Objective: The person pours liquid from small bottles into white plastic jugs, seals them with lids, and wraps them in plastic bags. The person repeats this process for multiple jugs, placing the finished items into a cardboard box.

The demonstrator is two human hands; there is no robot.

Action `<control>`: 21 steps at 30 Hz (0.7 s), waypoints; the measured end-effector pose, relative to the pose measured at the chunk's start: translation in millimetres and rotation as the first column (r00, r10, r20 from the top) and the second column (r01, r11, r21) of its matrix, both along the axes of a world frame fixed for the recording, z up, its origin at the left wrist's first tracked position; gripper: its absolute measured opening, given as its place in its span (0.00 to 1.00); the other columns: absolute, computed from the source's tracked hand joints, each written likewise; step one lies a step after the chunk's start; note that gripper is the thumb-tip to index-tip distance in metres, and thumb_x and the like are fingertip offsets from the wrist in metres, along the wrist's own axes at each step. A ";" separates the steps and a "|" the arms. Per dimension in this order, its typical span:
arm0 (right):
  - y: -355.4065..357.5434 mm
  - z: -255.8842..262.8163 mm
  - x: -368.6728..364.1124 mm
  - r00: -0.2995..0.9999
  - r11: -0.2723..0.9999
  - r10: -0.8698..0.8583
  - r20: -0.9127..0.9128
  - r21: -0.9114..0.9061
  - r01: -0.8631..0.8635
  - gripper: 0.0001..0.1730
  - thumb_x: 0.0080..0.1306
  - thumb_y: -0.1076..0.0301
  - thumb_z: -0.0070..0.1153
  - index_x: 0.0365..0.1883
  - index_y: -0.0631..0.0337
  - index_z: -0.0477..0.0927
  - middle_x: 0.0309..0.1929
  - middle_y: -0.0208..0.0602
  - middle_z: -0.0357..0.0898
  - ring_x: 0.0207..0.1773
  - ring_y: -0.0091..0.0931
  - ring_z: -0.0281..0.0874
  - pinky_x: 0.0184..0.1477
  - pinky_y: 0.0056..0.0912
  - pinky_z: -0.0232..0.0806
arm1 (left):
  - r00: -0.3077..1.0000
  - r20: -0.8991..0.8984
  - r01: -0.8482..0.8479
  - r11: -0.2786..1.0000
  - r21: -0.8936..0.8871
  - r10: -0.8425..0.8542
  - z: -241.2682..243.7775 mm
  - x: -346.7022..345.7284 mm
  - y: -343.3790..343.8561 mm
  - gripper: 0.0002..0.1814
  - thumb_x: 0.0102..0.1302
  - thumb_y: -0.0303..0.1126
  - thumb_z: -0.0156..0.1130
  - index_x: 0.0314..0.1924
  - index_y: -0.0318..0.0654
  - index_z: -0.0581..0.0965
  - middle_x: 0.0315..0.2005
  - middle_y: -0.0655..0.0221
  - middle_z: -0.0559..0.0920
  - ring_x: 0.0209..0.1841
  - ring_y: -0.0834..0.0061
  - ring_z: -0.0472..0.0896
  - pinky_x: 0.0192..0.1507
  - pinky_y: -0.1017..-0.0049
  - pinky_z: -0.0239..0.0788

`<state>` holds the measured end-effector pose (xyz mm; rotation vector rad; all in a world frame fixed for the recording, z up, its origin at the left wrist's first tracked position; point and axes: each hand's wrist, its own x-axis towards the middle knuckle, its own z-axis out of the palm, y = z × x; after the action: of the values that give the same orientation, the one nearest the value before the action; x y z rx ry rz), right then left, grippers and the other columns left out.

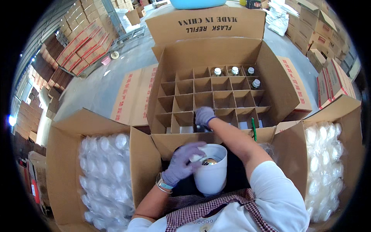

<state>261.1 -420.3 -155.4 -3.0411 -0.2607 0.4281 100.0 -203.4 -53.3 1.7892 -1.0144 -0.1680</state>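
Observation:
My left hand [184,163], in a grey-purple knit glove, is at the left rim of a white cylindrical container [210,179] standing upright before my body. Between its thumb and fingers is a small white piece [196,158], perhaps a cap. Inside the container a shiny, silvery rounded object [209,161] shows. My right hand [205,116], gloved alike, reaches down into a near-row compartment of the large open carton [214,50]; its fingertips and anything in them are hidden. Cardboard dividers [203,101] split this carton. Several white-capped bottles [235,71] stand in its far right compartments.
Open cartons of plastic-wrapped, rounded white pieces stand at left [105,174] and right [324,165]. A green stick-like object [254,129] rises at the carton's near edge. A blue basin [198,3] lies beyond. Stacked boxes [87,47] line the left background.

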 end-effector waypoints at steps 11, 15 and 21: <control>-14.1 191.8 -179.0 0.998 -0.001 -0.060 -0.023 1.000 0.023 0.26 0.73 0.56 0.51 0.62 0.66 0.76 0.40 0.27 0.79 0.38 0.15 0.74 0.37 0.20 0.68 | 0.744 0.358 -0.506 0.826 -0.249 0.564 25.4 5.1 -39.7 0.71 0.42 0.61 0.83 0.79 0.42 0.53 0.77 0.45 0.50 0.78 0.43 0.54 0.76 0.50 0.52; -1.4 197.6 -213.2 0.932 0.149 -0.333 0.143 0.984 -0.097 0.26 0.68 0.60 0.57 0.61 0.64 0.78 0.42 0.40 0.81 0.40 0.22 0.79 0.38 0.23 0.72 | 0.957 -0.031 -0.280 0.887 -0.367 0.289 37.4 -6.8 -37.8 0.57 0.59 0.60 0.72 0.79 0.38 0.57 0.76 0.54 0.61 0.76 0.59 0.61 0.76 0.60 0.54; -3.9 191.2 -221.3 0.556 0.588 -0.393 0.733 0.665 -0.461 0.31 0.56 0.65 0.69 0.60 0.59 0.79 0.54 0.45 0.75 0.45 0.40 0.81 0.47 0.37 0.74 | 0.716 -0.666 -0.309 0.761 -0.571 -0.209 47.8 -32.4 -35.7 0.43 0.74 0.62 0.55 0.75 0.36 0.63 0.68 0.59 0.72 0.69 0.65 0.72 0.70 0.67 0.64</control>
<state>39.8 -424.2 35.8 -1.9887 -0.4071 -0.9922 67.6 -239.2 -5.5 0.9432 -0.3619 -0.3764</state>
